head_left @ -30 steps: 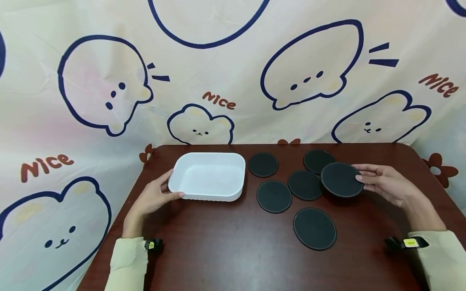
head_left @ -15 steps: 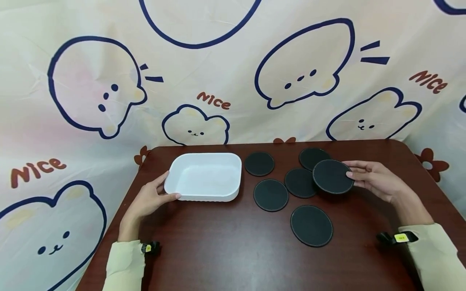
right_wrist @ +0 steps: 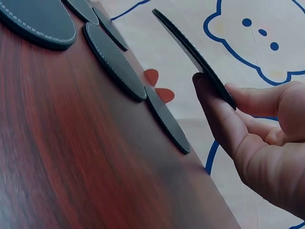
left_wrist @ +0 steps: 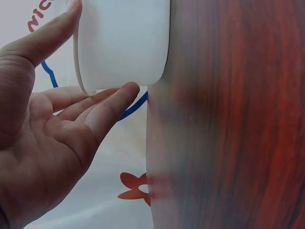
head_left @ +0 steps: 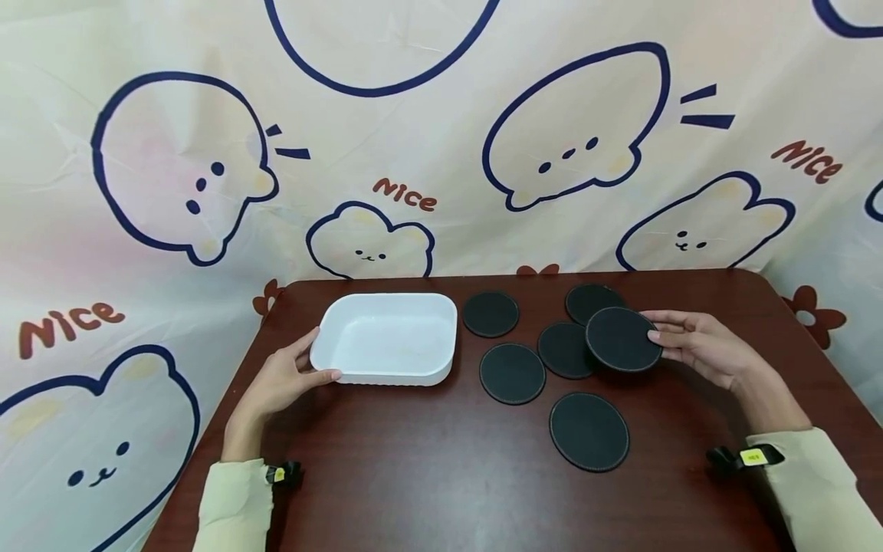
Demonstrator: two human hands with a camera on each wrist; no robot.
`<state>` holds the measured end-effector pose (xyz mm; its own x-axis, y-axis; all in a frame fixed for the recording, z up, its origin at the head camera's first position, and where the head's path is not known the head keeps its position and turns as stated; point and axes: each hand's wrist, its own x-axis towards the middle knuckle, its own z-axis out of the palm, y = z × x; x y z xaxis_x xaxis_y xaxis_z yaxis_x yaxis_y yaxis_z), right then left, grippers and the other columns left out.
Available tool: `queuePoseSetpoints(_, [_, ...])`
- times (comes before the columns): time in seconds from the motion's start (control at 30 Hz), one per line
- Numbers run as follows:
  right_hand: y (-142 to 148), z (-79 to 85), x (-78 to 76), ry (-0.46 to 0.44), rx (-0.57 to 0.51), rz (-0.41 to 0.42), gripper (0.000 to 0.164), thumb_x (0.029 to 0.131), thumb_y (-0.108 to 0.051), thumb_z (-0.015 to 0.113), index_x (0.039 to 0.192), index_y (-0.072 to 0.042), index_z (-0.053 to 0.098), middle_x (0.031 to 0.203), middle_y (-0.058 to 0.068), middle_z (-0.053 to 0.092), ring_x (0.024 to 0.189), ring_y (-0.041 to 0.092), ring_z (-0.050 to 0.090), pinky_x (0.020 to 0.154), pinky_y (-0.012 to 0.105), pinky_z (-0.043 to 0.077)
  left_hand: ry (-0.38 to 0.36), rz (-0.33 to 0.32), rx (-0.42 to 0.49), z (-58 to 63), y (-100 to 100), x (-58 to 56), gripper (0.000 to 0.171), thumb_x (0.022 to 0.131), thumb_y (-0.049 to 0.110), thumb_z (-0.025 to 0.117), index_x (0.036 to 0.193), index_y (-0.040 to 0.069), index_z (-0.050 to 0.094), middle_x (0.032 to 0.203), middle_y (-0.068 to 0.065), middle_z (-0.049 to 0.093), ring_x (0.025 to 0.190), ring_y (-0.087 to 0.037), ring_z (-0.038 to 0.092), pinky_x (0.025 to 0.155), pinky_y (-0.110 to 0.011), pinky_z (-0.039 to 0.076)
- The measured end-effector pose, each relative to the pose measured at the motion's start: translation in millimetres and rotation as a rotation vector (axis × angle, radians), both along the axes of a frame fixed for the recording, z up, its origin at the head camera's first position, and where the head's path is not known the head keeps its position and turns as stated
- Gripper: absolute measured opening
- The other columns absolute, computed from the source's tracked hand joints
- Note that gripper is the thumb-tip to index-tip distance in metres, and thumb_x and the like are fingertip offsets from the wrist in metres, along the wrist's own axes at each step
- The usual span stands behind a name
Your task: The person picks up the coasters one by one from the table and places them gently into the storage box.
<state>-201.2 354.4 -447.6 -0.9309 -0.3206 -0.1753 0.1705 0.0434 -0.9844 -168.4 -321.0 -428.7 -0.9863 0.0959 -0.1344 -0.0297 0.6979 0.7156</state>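
Note:
In the head view my left hand [head_left: 279, 379] holds the left end of a white rectangular tub [head_left: 386, 337], thumb at its front rim. The left wrist view shows the fingers against the side of the tub [left_wrist: 125, 45]. My right hand [head_left: 707, 349] pinches the right edge of a round black stitched coaster [head_left: 623, 340], thumb on top and fingers underneath. Seen from the right wrist, this coaster [right_wrist: 193, 52] is tilted and raised off the table. It partly overlaps two coasters behind it in the head view. The inside of the tub shows only white.
Several more black coasters lie flat on the dark wooden table [head_left: 441, 475]: a near one [head_left: 589, 432], a middle one [head_left: 512, 373], one beside the tub [head_left: 490, 313] and a far one [head_left: 592, 301]. A cartoon-printed cloth [head_left: 469, 253] hangs behind the table.
My right hand has carried the coaster a little to the left, over the neighbouring coasters. The left hand keeps its hold on the tub. The head view has shifted slightly.

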Motion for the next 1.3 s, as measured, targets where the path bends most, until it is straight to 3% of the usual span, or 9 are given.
queuePoseSetpoints(0.23, [-23.5,6.9,-3.2,-0.021,-0.002,-0.013,0.032,0.108,-0.008,0.063,0.138,-0.018,0.066,0.120,-0.010,0.078,0.104,0.008,0.079,0.089,0.023,0.064,-0.008,0.003,0.007,-2.4,-1.8,0.2,0.108,0.093,0.039,0.086,0.171,0.003,0.020,0.168,-0.030,0.040,0.144,-0.043,0.058,0.110,-0.054,0.054])
queuePoseSetpoints(0.4, [-49.4,11.4,-8.4,-0.038,0.014,-0.001,0.056,0.108,-0.010,0.065,0.158,0.003,0.045,0.120,-0.013,0.077,0.104,0.006,0.078,0.090,0.023,0.064,-0.002,-0.001,0.003,-2.7,-1.6,-1.1,0.108,0.093,0.042,0.085,0.171,0.005,0.021,0.167,-0.029,0.041,0.144,-0.042,0.059,0.110,-0.054,0.054])
queuePoseSetpoints(0.53, [-71.6,12.7,-13.2,-0.042,0.017,0.023,0.068,0.108,-0.011,0.065,0.162,0.011,0.031,0.121,-0.015,0.075,0.105,0.004,0.077,0.091,0.022,0.063,0.001,-0.005,0.002,-2.3,0.1,-1.1,0.108,0.093,0.042,0.085,0.171,0.003,0.021,0.167,-0.030,0.042,0.143,-0.043,0.059,0.110,-0.054,0.054])
queuePoseSetpoints(0.77, [-106.3,11.4,-19.8,-0.040,0.013,0.041,0.066,0.109,-0.013,0.064,0.163,0.009,0.033,0.122,-0.014,0.071,0.106,0.001,0.075,0.093,0.020,0.062,-0.001,0.000,-0.010,-1.2,0.1,0.1,0.109,0.093,0.041,0.086,0.171,0.003,0.021,0.166,-0.031,0.041,0.143,-0.044,0.058,0.110,-0.054,0.053])
queuePoseSetpoints(1.13, [-156.6,12.6,-28.7,-0.046,-0.088,0.026,0.061,0.109,-0.007,0.061,0.163,0.008,0.036,0.135,0.001,0.067,0.108,0.002,0.076,0.094,0.021,0.062,-0.024,0.007,-0.038,-1.3,-0.4,1.6,0.111,0.092,0.044,0.086,0.171,0.003,0.020,0.168,-0.031,0.038,0.145,-0.046,0.056,0.111,-0.055,0.051])
queuePoseSetpoints(1.3, [-177.8,13.0,-32.5,-0.054,-0.116,0.007,0.058,0.109,-0.006,0.060,0.162,0.006,0.040,0.131,-0.001,0.069,0.105,0.003,0.076,0.092,0.020,0.063,-0.014,0.004,-0.039,-1.5,-1.5,-0.4,0.111,0.092,0.045,0.085,0.171,0.003,0.020,0.169,-0.031,0.037,0.146,-0.046,0.054,0.112,-0.055,0.051])
